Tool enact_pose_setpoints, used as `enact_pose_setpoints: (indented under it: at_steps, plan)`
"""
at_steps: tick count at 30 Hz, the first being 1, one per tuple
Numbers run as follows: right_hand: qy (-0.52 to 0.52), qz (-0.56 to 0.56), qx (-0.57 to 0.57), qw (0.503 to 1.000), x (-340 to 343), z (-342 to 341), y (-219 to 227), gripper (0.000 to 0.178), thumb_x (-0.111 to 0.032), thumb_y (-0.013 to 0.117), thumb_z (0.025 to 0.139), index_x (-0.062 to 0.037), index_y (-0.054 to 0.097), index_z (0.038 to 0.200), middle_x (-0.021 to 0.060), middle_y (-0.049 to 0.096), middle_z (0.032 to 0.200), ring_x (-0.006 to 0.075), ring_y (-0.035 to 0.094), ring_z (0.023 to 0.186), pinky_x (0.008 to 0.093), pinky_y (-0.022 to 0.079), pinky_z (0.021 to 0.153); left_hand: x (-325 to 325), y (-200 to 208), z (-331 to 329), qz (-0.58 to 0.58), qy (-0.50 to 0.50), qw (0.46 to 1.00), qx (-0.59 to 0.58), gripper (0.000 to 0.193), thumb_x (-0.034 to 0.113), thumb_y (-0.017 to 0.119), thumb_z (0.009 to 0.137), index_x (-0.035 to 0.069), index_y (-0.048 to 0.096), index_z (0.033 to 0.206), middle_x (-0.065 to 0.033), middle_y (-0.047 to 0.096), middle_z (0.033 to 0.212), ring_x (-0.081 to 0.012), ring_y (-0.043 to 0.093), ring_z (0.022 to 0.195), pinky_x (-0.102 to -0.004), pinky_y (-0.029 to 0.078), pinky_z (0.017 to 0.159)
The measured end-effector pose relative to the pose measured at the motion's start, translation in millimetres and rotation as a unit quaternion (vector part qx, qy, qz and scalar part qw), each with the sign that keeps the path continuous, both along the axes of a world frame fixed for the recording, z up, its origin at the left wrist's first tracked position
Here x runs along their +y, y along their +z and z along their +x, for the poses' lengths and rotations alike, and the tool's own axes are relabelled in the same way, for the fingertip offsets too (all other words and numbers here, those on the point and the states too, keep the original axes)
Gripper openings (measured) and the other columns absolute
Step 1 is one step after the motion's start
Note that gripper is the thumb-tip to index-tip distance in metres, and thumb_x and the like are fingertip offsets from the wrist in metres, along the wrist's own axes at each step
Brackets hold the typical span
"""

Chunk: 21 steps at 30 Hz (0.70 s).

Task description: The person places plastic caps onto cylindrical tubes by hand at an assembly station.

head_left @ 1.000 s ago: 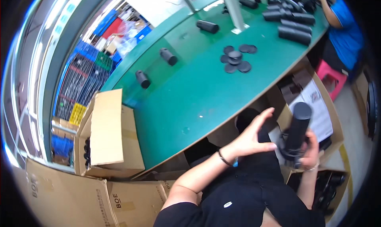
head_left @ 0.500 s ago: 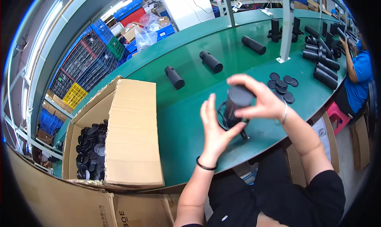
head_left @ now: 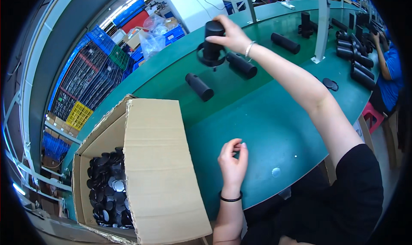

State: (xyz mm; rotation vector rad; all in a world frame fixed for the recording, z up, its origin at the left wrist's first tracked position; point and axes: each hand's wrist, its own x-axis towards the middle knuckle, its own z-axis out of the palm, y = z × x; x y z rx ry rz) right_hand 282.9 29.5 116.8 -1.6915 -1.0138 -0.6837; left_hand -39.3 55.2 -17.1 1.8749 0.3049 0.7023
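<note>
Watching remotely, I see right hand [head_left: 234,38] clamped on upright black cylinder [head_left: 212,51] over far side of green table [head_left: 274,129]. Left hand [head_left: 232,163] loosely curled, near cardboard box [head_left: 161,163] of black discs [head_left: 107,189]; cannot tell whether fingertips meet.

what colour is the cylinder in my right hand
The cylinder in your right hand is black; the head view shows it best.

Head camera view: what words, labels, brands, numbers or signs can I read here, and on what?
None can be read.
Black cylinder in the right hand: no lettering shows.
Cardboard flap: its facing side looks plain.
Black discs: any marking is too small to tell.
Stacked crates: too small.
</note>
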Motion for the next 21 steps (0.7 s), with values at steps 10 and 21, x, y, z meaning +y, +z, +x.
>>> enact_pose_setpoints:
  at_steps: [10,21]
  plan:
    - [0.157,-0.14,0.024,0.977,198.9,-34.7,-55.0,0.061,-0.027,0.078,0.07,-0.0004,0.047,0.115,0.0236,0.054,0.111,0.0397,0.052,0.108,0.0428,0.044,0.092,-2.0,3.5,0.8,0.112,0.026,0.992,0.047,0.012,0.008,0.064,0.081,0.002,0.065,0.092,-0.0107,0.062,0.078,-0.0217,0.061,0.07,-0.032,0.05,0.064]
    - [0.181,-0.17,-0.06,0.967,198.7,-78.4,37.1,0.049,-0.033,0.071,0.079,-0.001,0.059,0.114,0.0166,0.061,0.113,0.0262,0.058,0.102,0.0355,0.046,0.089,-4.0,-3.0,-1.7,0.135,0.023,0.99,-0.016,0.009,0.009,0.061,0.083,0.002,0.06,0.088,-0.0132,0.06,0.078,-0.0278,0.061,0.069,-0.0371,0.049,0.061]
